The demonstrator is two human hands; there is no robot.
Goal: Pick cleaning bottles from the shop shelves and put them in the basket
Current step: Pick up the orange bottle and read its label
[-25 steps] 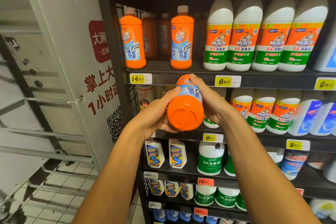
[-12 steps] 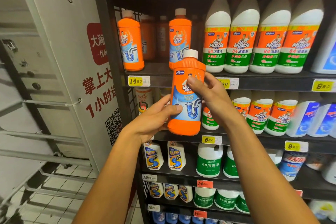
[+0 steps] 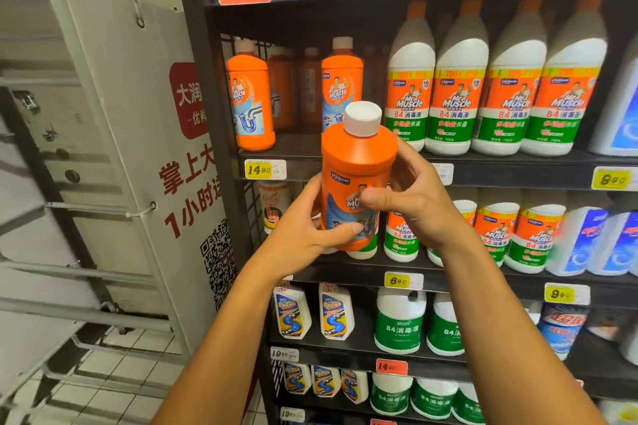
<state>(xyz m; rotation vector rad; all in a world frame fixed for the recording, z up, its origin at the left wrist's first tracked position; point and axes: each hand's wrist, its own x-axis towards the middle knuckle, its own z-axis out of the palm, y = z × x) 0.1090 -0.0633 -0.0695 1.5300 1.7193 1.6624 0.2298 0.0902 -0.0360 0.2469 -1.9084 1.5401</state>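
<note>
An orange drain-cleaner bottle (image 3: 357,162) with a white cap is held upright in front of the dark shop shelves (image 3: 483,169), its top tipped toward me. My left hand (image 3: 310,231) grips its lower left side. My right hand (image 3: 414,197) grips its right side, thumb across the blue label. Two matching orange bottles (image 3: 250,103) stand on the shelf behind, at the left end. No basket is in view.
A row of white Mr Muscle bleach bottles (image 3: 483,97) fills the shelf to the right, with more on the shelf below. Lower shelves hold white and green bottles (image 3: 398,324). A white signboard (image 3: 165,166) and grey metal racks (image 3: 51,269) stand to the left, above a tiled floor.
The bottle has gone from lying with its base toward me to standing upright with the cap up, and both hands have shifted their hold on it. The view has tilted slightly upward.
</note>
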